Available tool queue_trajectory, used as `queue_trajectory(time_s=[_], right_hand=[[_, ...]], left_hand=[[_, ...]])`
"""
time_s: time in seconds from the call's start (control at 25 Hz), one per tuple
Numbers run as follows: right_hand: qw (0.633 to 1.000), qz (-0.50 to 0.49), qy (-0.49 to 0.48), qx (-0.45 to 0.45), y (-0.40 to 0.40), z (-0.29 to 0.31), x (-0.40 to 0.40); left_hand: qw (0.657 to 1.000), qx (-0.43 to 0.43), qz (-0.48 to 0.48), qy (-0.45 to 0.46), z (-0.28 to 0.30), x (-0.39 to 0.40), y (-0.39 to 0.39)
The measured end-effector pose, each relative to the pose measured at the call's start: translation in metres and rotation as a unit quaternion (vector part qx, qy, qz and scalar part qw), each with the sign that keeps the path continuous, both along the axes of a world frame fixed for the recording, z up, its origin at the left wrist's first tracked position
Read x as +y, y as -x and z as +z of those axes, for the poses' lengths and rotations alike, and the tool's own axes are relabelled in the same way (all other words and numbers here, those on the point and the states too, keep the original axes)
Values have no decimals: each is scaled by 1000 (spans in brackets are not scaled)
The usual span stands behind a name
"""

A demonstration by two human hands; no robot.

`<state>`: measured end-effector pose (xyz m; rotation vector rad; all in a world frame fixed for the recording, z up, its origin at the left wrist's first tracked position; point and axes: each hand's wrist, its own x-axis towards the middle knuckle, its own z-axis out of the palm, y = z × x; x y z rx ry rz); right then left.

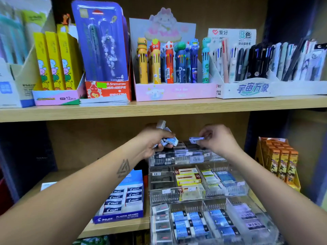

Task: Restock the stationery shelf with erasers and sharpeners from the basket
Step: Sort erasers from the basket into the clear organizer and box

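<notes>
We have a bunch of small sleeved erasers (167, 141) gripped in our left hand (155, 140), its fingers curled tight round the lot, and our right hand (216, 138) pinches a single eraser (196, 139) between thumb and fingertips, both held just above the back row of the clear acrylic organizer (200, 183) on the lower shelf (113, 227). These pieces look light and firm, with smooth paper sleeves that we judge could slide against each other, so the loose bunch is the one likely to spill; the single one is best held by its long sides, as it is now. The organizer steps down in tiers: dark-sleeved stock at the back, red-and-cream and pale blue packs in the middle, blue and lilac erasers in front. Beside it on the left stands an open blue Pilot box (122, 200) holding rows of white erasers. We cannot see the basket or any sharpeners here.
</notes>
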<state>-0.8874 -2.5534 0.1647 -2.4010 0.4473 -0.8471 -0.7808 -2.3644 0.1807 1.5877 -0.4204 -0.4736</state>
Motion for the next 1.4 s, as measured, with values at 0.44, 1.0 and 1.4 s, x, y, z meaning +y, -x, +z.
queue_trajectory(time_s=[0.44,1.0,1.4], right_hand=[[995,7,65,78,-33,-1,-18],[984,54,109,134,-57,11,-2],[951,186,107,223,-55,12,5]], left_hand=[[998,-32,46,38,-28,-31,-29],[987,71,79,123,-32,-30,-32],[986,64,84,126,-30,-29,-28]])
